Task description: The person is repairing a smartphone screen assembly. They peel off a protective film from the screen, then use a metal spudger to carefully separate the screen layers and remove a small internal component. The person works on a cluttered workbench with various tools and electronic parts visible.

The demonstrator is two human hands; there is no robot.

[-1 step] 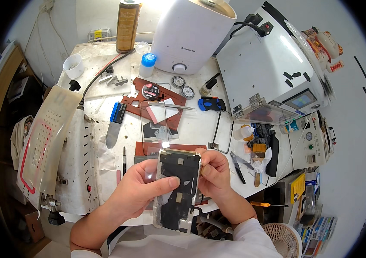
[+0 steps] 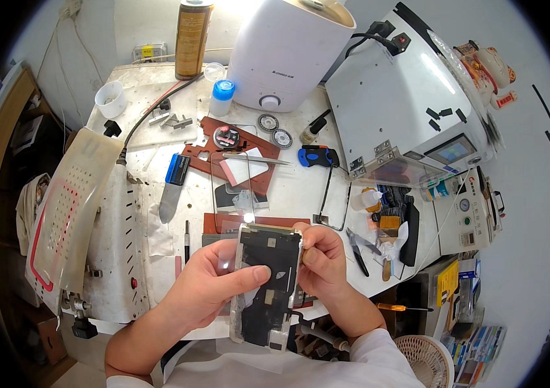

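Observation:
Both my hands hold a phone screen assembly (image 2: 267, 284) upright over the bench's front edge, its black back with metal shields and silver frame facing me. My left hand (image 2: 213, 284) grips its left edge, thumb pressed across the back. My right hand (image 2: 323, 262) pinches the right edge near the top. A loose flex strip hangs at the panel's lower end.
Behind the hands lie a clear glass panel (image 2: 239, 181), tweezers (image 2: 252, 156) on a red mat (image 2: 210, 129), a blue-handled blade (image 2: 172, 181) and a blue tool (image 2: 319, 156). A white humidifier (image 2: 288, 52) and white box machine (image 2: 404, 97) stand at the back. Pliers (image 2: 359, 251) lie right.

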